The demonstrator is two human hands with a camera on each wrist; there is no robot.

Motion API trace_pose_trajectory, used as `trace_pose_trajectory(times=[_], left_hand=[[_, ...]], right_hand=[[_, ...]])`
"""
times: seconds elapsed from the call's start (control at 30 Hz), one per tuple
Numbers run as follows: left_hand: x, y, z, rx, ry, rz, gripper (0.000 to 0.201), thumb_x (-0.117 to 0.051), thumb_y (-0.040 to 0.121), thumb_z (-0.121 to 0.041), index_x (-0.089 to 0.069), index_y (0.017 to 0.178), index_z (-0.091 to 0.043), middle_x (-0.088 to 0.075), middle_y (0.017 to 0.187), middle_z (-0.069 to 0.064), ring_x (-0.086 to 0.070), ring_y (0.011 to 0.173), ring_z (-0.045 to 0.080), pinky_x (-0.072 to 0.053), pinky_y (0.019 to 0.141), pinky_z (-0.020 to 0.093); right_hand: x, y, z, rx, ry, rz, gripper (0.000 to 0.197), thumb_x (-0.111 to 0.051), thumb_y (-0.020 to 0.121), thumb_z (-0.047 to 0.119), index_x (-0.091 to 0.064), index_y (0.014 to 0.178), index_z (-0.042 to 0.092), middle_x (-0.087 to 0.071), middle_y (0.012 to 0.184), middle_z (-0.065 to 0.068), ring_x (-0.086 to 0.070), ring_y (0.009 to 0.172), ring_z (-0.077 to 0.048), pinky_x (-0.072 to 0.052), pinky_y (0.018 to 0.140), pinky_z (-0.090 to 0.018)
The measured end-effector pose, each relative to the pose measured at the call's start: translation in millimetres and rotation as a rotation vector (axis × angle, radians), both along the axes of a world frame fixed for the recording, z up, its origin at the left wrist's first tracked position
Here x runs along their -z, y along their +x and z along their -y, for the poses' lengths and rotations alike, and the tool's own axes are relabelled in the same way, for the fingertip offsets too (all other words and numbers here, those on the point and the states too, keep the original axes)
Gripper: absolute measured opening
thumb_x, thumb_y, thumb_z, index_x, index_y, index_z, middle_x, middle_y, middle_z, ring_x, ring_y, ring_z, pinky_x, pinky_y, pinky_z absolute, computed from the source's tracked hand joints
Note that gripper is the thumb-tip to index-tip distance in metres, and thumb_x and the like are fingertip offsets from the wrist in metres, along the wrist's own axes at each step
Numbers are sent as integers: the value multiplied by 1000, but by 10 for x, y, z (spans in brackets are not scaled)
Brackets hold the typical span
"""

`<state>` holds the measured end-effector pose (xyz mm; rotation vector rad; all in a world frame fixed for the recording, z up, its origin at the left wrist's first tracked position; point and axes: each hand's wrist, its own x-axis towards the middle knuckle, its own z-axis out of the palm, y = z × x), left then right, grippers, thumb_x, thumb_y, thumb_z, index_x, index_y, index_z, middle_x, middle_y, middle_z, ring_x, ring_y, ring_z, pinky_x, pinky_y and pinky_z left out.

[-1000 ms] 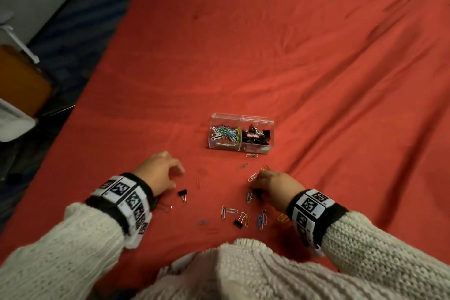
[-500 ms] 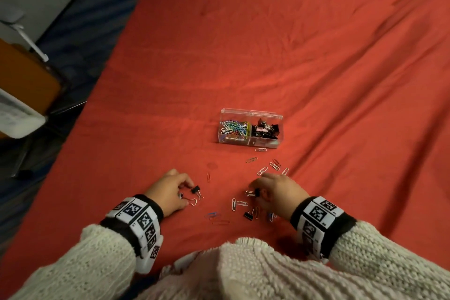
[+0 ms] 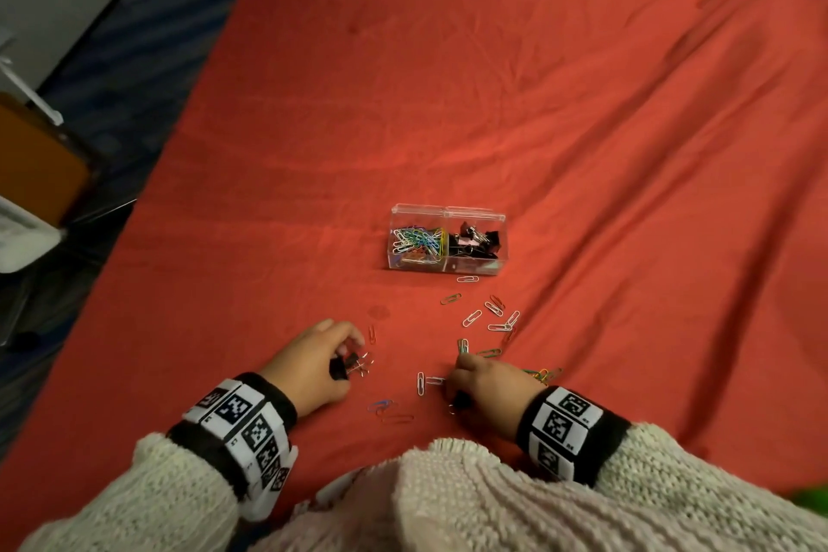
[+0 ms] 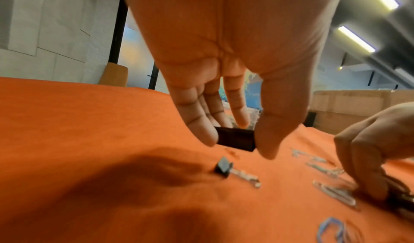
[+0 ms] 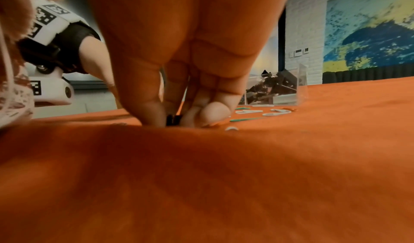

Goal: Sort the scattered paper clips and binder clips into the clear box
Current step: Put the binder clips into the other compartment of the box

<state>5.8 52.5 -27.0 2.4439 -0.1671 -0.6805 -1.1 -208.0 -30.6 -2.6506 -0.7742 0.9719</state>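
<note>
The clear box (image 3: 475, 267) stands mid-cloth, with coloured paper clips in its left half and black binder clips in its right half. My left hand (image 3: 347, 356) pinches a black binder clip (image 4: 236, 139) between thumb and fingers just above the cloth. A second small binder clip (image 4: 224, 167) lies under that hand. My right hand (image 3: 457, 392) is pressed down on the cloth, its fingertips pinching another small black binder clip (image 5: 173, 120). Several loose paper clips (image 3: 493, 309) lie between the hands and the box.
The red cloth (image 3: 493, 81) covers the whole surface and is wrinkled on the right. Its left edge drops to a dark floor, where an orange chair (image 3: 36, 175) stands. More paper clips (image 3: 383, 406) lie close to my cream sweater.
My left hand closed on a binder clip and lifted it slightly. My right hand drew back toward me and came down on another binder clip.
</note>
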Motion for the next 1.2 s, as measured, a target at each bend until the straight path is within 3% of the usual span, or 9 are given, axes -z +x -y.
trace_pose_trajectory(times=[0.13,0.27,0.4,0.5,0.63,0.8,0.93,1.03,1.2], left_hand=[[-135,217,267,23,-71,88,43,-72,68,-11,-56,104,-28,-42,89,-18,-46,74,-6,-33,67,4],[-278,504,604,28,-99,178,37,-71,72,-13,-58,104,-28,-45,99,-11,-45,85,5,-38,81,22],[-383,891,929,43,-165,290,27,-69,73,-13,-62,97,-24,-49,103,-6,-50,100,14,-40,90,25],[-432,1144,1108,16,-175,338,19,-68,76,-14,-63,93,-21,-46,100,-8,-45,95,8,-35,87,20],[-376,1328,1246,18,-153,345,15,-69,77,-16,-63,90,-20,-47,98,-6,-47,92,11,-41,85,25],[-342,1430,1364,-11,-103,343,11,-66,80,-17,-63,91,-18,-53,106,0,-51,95,15,-41,84,26],[-348,1460,1394,38,-52,238,18,-61,85,-16,-66,102,-17,-54,116,2,-54,107,21,-44,96,33],[-350,1419,1376,140,-19,173,41,-48,89,-6,-56,126,-24,-49,138,-2,-44,128,20,-31,110,29],[-400,1293,1244,100,-92,185,56,-40,88,3,-48,132,-30,-43,143,-3,-42,130,18,-32,107,27]], right_hand=[[-76,108,84,110,54,-23,22,-54,80,11,-60,102,15,-52,115,-4,-60,97,-27,-47,86,-33],[-63,244,148,107,79,-43,22,-54,79,7,-65,97,11,-57,109,-8,-61,93,-27,-48,85,-35],[-65,304,133,95,135,-23,20,-52,83,9,-67,97,12,-59,106,-9,-61,94,-28,-48,86,-36],[-125,504,185,259,203,124,20,-55,80,7,-68,95,13,-61,105,-9,-61,96,-27,-45,88,-29],[-275,880,266,612,331,405,18,-61,79,6,-71,93,12,-66,98,-8,-62,91,-25,-31,72,-12],[-336,1209,273,739,347,457,21,-62,79,7,-72,96,14,-65,98,-10,-62,92,-26,-40,81,-19],[-351,1248,208,634,283,416,26,-56,82,6,-71,102,13,-64,104,-10,-61,94,-28,-43,82,-28],[-342,1195,213,635,291,412,27,-56,80,4,-71,101,12,-64,106,-10,-62,94,-28,-43,81,-27],[-330,1084,223,646,310,402,25,-57,80,4,-70,100,13,-62,109,-6,-61,97,-24,-40,81,-22]])
